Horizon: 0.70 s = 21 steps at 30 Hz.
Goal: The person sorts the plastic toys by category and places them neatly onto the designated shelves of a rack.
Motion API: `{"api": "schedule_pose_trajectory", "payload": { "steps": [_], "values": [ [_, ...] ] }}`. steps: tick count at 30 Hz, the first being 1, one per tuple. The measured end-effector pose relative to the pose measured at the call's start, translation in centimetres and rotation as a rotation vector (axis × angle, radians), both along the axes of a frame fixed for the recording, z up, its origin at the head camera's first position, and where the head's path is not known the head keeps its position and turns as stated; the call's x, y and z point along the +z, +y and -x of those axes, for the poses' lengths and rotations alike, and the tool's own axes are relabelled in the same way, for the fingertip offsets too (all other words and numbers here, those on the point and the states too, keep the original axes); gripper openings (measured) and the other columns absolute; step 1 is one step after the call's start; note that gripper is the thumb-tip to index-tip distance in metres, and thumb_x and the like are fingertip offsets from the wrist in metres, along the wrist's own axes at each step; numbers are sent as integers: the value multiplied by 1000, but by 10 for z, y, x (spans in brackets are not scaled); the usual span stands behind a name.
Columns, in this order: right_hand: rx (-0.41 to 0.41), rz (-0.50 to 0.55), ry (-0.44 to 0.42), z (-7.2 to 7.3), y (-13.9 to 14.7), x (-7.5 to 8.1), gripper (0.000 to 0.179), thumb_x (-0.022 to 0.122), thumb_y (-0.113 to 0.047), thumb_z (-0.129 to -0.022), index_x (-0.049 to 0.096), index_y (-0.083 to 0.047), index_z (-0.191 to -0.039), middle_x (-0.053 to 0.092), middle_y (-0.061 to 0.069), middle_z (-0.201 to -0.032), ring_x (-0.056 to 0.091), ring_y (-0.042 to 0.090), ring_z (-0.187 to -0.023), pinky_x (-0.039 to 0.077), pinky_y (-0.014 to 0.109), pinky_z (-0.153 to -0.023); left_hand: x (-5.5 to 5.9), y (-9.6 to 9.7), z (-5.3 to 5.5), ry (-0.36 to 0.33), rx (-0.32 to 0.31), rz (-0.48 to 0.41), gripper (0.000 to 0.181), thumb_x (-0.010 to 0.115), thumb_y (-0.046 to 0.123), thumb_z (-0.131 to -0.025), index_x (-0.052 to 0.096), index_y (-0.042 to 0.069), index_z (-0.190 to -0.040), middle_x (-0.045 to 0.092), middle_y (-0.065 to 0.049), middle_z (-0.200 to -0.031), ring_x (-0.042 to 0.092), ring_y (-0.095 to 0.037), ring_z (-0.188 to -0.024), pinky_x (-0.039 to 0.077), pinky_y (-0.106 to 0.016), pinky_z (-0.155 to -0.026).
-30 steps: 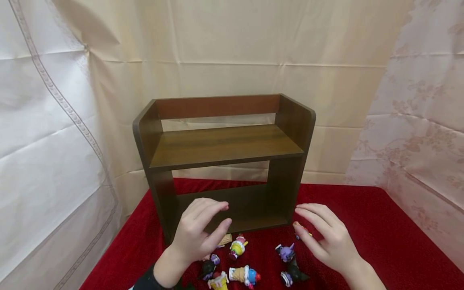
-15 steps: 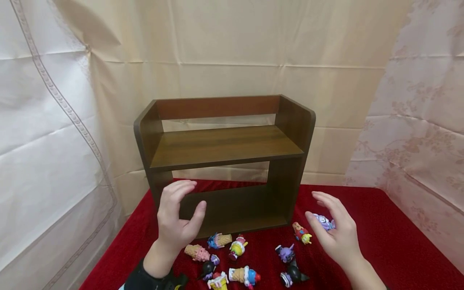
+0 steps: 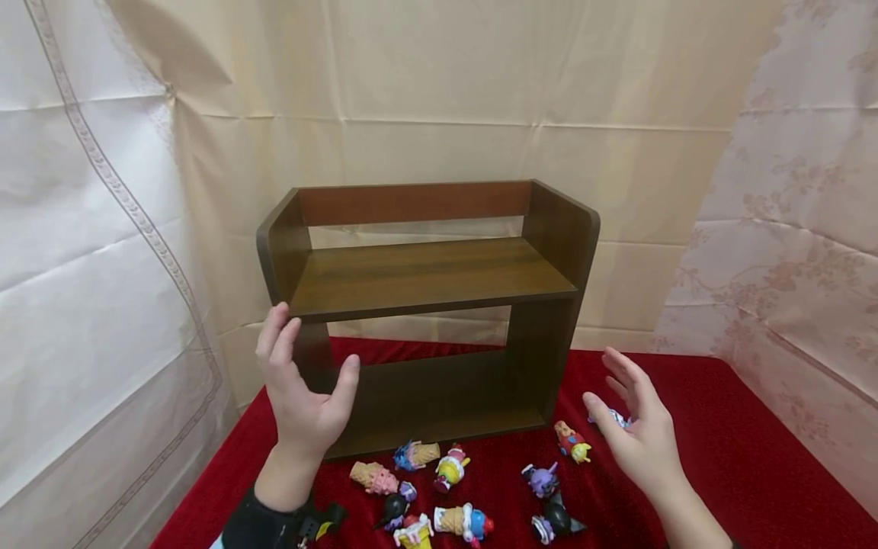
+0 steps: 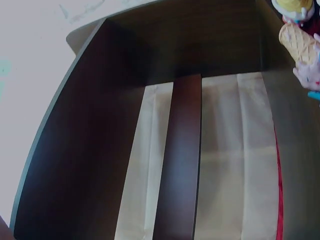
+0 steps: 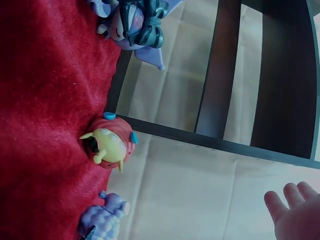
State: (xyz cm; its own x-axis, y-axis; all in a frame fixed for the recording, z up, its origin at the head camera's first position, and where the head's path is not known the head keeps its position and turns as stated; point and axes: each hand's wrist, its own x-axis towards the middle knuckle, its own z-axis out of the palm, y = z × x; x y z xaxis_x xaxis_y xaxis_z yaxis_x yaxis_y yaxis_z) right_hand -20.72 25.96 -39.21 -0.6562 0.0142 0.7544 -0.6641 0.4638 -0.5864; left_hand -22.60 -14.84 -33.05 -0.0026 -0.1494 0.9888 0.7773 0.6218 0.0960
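Note:
My left hand point(image 3: 302, 396) is raised before the left side of a dark brown two-tier shelf point(image 3: 439, 278), fingers spread and holding nothing. Its fingertips overlap the upper board's front left corner in the head view; whether they touch it, I cannot tell. To the right of the shelf, my right hand point(image 3: 638, 431) hovers with loosely extended fingers, nothing in its grasp. It partly hides a purple-white figurine point(image 3: 617, 417). Nearby lies a red-and-yellow toy figurine point(image 3: 572, 442), also seen as a yellow-headed figurine point(image 5: 111, 145) in the right wrist view.
Several ice-cream-cone figurines lie before the shelf, among them a pink one point(image 3: 373, 478), a blue one point(image 3: 415, 455) and a blue-and-red one point(image 3: 464, 521). A purple figurine point(image 3: 542, 480) and a black one point(image 3: 557, 520) lie further right. Red cloth point(image 3: 686, 427) covers the table; curtains hang around it.
My left hand has moved left and up, away from the figurines, its fingers spreading. My right hand has shifted right, uncovering the red-and-yellow figurine. The figurines and the shelf stay put.

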Motion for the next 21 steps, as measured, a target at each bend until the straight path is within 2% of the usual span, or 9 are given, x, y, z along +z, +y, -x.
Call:
{"api": "schedule_pose_trajectory", "payload": {
  "steps": [6, 10, 15, 17, 21],
  "values": [
    [0, 47, -53, 4, -1, -3, 78, 73, 15, -84, 42, -6, -153, 49, 8, -151, 47, 15, -138, 41, 16, -106, -2, -14, 9, -95, 61, -21, 83, 73, 21, -78, 32, -7, -144, 30, -29, -155, 23, -45, -145, 15, -61, -120],
    [-3, 53, -93, 8, -2, -6, 80, 75, 12, -85, 39, -5, -154, 47, 12, -151, 46, 13, -138, 41, 13, -104, -5, -24, 16, -154, 93, -34, 93, 76, 17, -74, 27, -4, -150, 26, -22, -160, 18, -41, -148, 14, -59, -121],
    [-11, 38, -175, 12, -2, -8, 79, 75, 4, -89, 34, -6, -156, 43, 15, -154, 43, 9, -140, 40, 11, -103, -9, -34, 22, -242, 136, -47, 98, 78, 20, -76, 22, 0, -154, 22, -13, -165, 16, -35, -151, 17, -55, -122],
    [-7, 32, -189, 15, -3, -9, 79, 74, 2, -90, 33, -6, -156, 42, 15, -154, 43, 13, -141, 39, 11, -103, -11, -37, 23, -275, 151, -52, 98, 77, 21, -78, 21, 2, -156, 20, -10, -166, 15, -33, -151, 18, -54, -122],
    [10, 17, -201, 22, -6, -8, 79, 75, -1, -91, 32, -4, -156, 42, 17, -155, 42, 30, -142, 39, 9, -102, -16, -42, 26, -322, 180, -65, 99, 77, 21, -79, 19, 3, -158, 19, -9, -167, 15, -30, -152, 18, -53, -122]
  ]
}}
